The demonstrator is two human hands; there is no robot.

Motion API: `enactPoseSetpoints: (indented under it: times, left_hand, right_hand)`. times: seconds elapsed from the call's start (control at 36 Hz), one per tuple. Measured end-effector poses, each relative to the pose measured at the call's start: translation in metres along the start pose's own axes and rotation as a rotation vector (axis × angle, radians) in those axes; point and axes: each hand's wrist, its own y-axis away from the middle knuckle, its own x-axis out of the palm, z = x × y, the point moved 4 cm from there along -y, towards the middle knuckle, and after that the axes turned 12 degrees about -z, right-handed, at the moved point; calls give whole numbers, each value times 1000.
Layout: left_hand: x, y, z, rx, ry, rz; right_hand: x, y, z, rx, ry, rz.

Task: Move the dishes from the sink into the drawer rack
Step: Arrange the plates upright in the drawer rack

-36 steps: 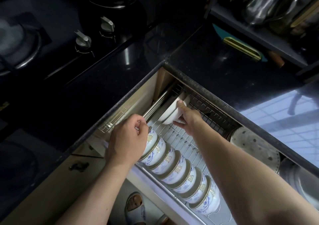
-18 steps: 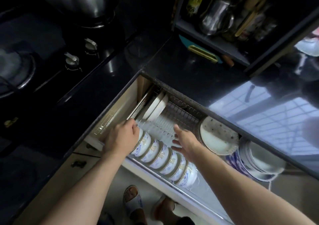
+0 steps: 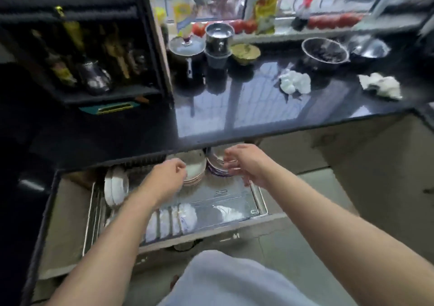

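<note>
Both hands hover empty over the open drawer rack (image 3: 259, 196).
Left hand (image 3: 168, 176) loosely curled by stacked plates (image 3: 196, 168), right hand (image 3: 244, 162) spread; sink unseen, so likely next: fetch 1 more dish.

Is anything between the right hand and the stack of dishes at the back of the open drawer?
Nothing visible. The right hand hovers open just in front of the blue-rimmed stack, with no object between them. The counter edge overhangs the stack's rear part.

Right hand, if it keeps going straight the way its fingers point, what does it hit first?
Probably the stack of blue-rimmed bowls at the back of the drawer; the right hand has open fingers aimed left at it, though depth is unclear.
</note>
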Motion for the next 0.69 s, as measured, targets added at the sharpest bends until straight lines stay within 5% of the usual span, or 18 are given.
enactPoseSetpoints:
  times: [0.17, 0.42, 0.69]
  left_hand:
    - [73, 32, -171, 241, 4, 100]
    - [256, 140, -428, 546, 90, 345]
    - [399, 239, -582, 723, -31, 651]
  right_hand:
    - [-170, 34, -42, -48, 8, -109]
    - [-504, 123, -126, -19, -190, -667]
    - [-691, 217, -237, 124, -380, -966]
